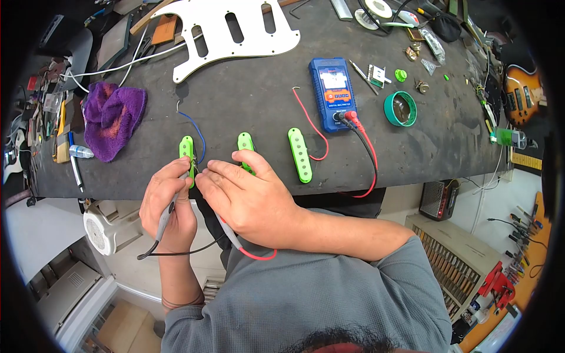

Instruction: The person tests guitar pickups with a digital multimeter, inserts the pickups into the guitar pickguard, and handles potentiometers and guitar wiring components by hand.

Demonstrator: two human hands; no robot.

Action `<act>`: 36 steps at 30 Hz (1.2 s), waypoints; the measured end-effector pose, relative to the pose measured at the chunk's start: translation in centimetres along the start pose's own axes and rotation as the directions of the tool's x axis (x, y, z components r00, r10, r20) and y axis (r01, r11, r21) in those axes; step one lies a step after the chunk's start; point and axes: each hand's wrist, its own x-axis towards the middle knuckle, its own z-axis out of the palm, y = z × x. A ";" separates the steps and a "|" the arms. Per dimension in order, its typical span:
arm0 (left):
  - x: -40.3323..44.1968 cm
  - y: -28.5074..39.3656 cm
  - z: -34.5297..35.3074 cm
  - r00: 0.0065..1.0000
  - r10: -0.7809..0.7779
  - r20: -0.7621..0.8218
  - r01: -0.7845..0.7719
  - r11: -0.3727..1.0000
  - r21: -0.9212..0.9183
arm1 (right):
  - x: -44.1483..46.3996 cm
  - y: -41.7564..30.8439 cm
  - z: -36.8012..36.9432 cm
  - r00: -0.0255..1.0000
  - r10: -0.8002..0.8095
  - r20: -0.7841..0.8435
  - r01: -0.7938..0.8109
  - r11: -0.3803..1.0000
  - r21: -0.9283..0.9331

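My left hand (170,197) is closed around a grey test probe (165,222) with a black lead, its tip at the leftmost green guitar pickup (186,147). My right hand (256,203) grips a second grey probe (231,236) with a red lead, fingertips close beside that same pickup; the tip is hard to make out. A blue wire (202,136) runs beside this pickup. Partly covered by my right hand is a middle green pickup (245,142). Farther right lies a third green pickup (299,156) with a red wire (313,125). Both leads belong to the blue digital multimeter (333,97), its screen lit.
A white pickguard (252,44) lies at the back of the dark bench (247,106). A purple cloth (112,120) sits at left. Right of the multimeter are a teal round container (391,110), a switch (376,76) and small parts. An electric guitar (521,88) is at far right.
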 end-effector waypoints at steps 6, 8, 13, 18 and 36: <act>0.0 0.0 0.0 1.000 -0.006 -0.003 0.006 1.000 0.004 | 0.1 0.0 -0.1 1.000 -0.002 0.005 0.002 1.000 -0.002; -0.1 0.0 0.0 1.000 -0.006 -0.004 0.006 1.000 0.005 | 0.1 0.0 -0.1 1.000 -0.003 0.008 0.003 1.000 -0.004; 0.0 0.1 -0.1 1.000 0.006 0.009 -0.006 1.000 0.029 | 0.0 0.0 0.0 1.000 0.009 0.007 -0.009 1.000 0.005; -0.4 -0.2 -0.3 0.999 0.039 0.014 -0.039 0.999 0.016 | 0.2 -0.2 -0.1 1.000 0.009 -0.030 -0.009 1.000 0.000; -3.2 4.5 2.4 0.958 0.190 0.214 -0.167 0.979 -0.120 | -5.4 -0.1 -6.5 1.000 -0.030 0.000 0.026 0.894 0.447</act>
